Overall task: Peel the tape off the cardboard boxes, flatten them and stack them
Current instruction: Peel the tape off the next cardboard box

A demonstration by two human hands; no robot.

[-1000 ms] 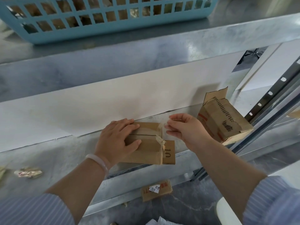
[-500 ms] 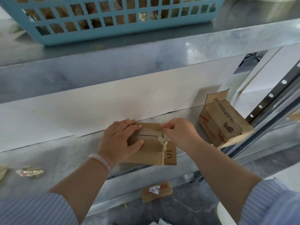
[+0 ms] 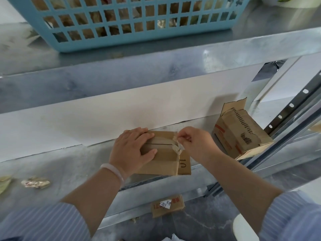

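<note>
The metal shelf point(image 3: 52, 164) carried everything, and places here are given from the taped cardboard box point(image 3: 161, 162) lying on it near its front edge. Above that box, on the upper shelf board, stood a blue plastic basket point(image 3: 132, 37) with brown scraps showing through its grid. To the right of the box, well apart from it, a second cardboard box point(image 3: 241, 136) sat tilted with one flap raised, probably waiting its turn. Below the box, on the floor under the shelf, lay a flattened piece of cardboard point(image 3: 167, 206) bearing a white label, perhaps the start of the stack. Far to the left of the box rested a crumpled wad point(image 3: 35, 182), which looked like discarded tape.

The left hand point(image 3: 132, 150) lay flat on the box top, fingers spread and pressing down rather than gripping, likely to stop the box from sliding while the tape was pulled. At the box's right end the right hand point(image 3: 196, 143) had its fingers point(image 3: 180, 137) pinched on the loose end of the clear tape point(image 3: 177, 146), which curled up off the seam there. The strip along the seam under the left hand appeared still stuck, so peeling seemed only just begun and flattening lay ahead.
</note>
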